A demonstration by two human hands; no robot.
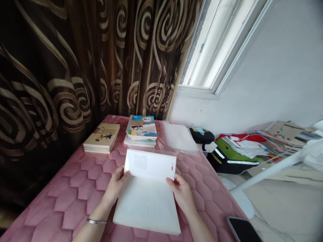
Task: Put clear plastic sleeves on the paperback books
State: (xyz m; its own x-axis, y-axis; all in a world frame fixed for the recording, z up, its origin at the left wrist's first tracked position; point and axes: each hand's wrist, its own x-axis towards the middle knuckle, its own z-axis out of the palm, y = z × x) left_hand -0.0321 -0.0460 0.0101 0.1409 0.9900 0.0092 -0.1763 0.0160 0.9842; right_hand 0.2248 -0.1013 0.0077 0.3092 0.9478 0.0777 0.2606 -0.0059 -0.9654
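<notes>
Straight in front of me lies a white book (148, 205), its far flap (151, 164) lifted and carrying small print and a little red mark. A shiny clear edge along the flap looks like plastic film. My left hand (118, 179) pinches the flap's left edge, thumb on top. At the right edge, my right hand (180, 190) grips it the same way, fingers curled behind. Beyond the flap sits a stack of textbooks with a blue illustrated cover (142, 127). Clear plastic sheets (180, 136) lie to its right.
A pile of tan books (102, 137) rests at the back left of the pink quilted surface (68, 191). A phone (243, 230) lies by the right edge. Past that edge are a white fan (272, 168), a black-and-green bag (232, 156) and heaped papers. A patterned curtain (121, 60) hangs behind.
</notes>
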